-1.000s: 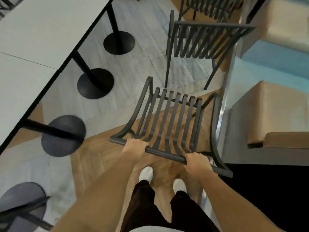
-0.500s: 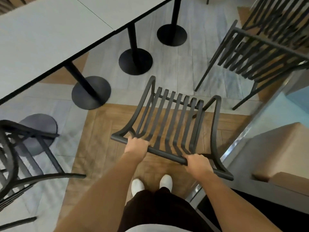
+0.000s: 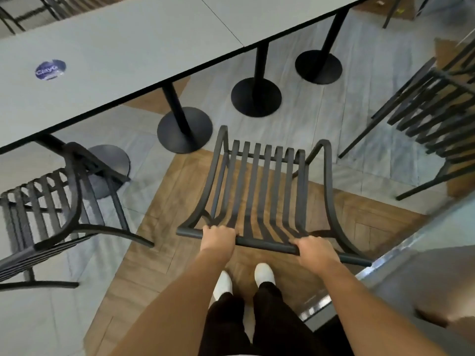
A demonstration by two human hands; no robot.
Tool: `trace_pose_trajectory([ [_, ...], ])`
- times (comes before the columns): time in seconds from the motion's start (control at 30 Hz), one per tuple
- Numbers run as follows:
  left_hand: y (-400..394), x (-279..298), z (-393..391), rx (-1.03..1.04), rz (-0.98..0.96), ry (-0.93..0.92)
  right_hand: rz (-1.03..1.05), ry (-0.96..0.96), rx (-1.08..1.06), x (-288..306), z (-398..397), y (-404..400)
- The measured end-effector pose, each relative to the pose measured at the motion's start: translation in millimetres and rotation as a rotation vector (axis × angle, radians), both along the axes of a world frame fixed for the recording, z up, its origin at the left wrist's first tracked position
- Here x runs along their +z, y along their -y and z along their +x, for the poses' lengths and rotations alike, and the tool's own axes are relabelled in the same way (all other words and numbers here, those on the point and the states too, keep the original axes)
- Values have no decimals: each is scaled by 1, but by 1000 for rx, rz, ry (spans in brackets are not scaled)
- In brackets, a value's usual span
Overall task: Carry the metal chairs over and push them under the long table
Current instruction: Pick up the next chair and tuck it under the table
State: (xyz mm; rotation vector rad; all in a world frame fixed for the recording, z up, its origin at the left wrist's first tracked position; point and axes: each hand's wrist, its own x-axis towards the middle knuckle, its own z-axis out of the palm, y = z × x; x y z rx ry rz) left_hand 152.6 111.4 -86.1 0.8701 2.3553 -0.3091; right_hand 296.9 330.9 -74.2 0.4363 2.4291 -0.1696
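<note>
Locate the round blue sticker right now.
In the head view, the round blue sticker lies far left on the long grey table, beyond the dark slatted metal chair standing at left.

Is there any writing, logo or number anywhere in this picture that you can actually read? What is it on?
Round dark blue sticker on the long table: it has pale lettering, but too blurred to read with confidence.
Brown box on the floor at the far end of the table: a small yellow mark, too small to read.
Nothing else carries readable text; the metal chair in the hands shows no label.
</note>
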Motion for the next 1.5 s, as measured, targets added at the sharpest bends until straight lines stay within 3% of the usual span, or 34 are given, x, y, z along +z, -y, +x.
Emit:
trace_pose_trajectory([
  [0.7, 65, 1, 48, 623, -25, 56, -27, -7, 536, 6, -105, 28],
  [1.13, 68, -2, -21, 664, -56, 1, -18, -32, 628, 3, -184, 31],
  [1.5, 66, 1, -137, 666, -61, 18, -2, -29, 618, -4, -296, 30],
])
